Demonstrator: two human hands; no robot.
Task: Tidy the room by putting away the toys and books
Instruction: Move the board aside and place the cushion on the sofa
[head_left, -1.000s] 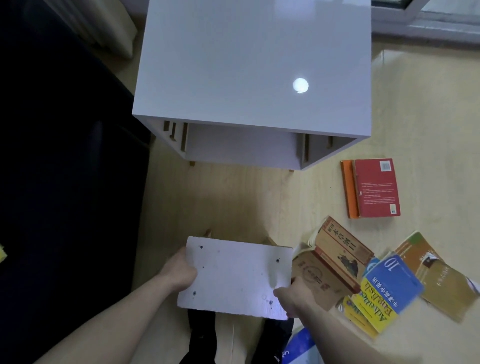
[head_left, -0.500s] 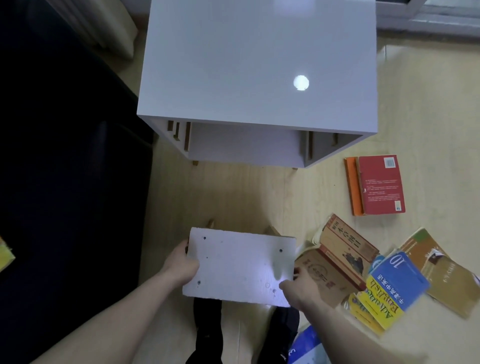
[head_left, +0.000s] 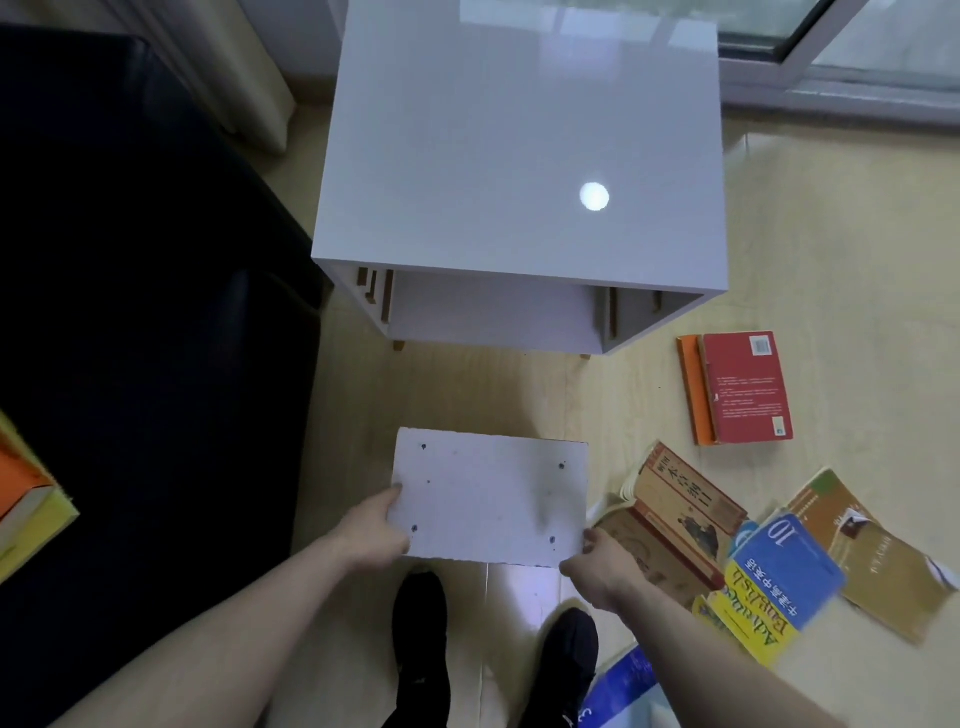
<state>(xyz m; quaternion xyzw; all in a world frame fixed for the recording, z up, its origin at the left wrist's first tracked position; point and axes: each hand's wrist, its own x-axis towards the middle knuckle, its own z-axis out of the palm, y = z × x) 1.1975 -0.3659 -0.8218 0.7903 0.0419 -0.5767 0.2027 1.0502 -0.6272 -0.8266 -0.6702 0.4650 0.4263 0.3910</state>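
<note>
Both grips are closed on a white board (head_left: 488, 501), left hand (head_left: 371, 530) and right hand (head_left: 597, 564) pinching its side edges above the floor, likely a shelf needing sliding level into the white cabinet (head_left: 519, 156) before the scattered books (head_left: 737, 551) go in.

Single head-worn view, steeply downward from standing height onto the floor (head_left: 831, 249) and white cabinet (head_left: 519, 156) ahead
</note>
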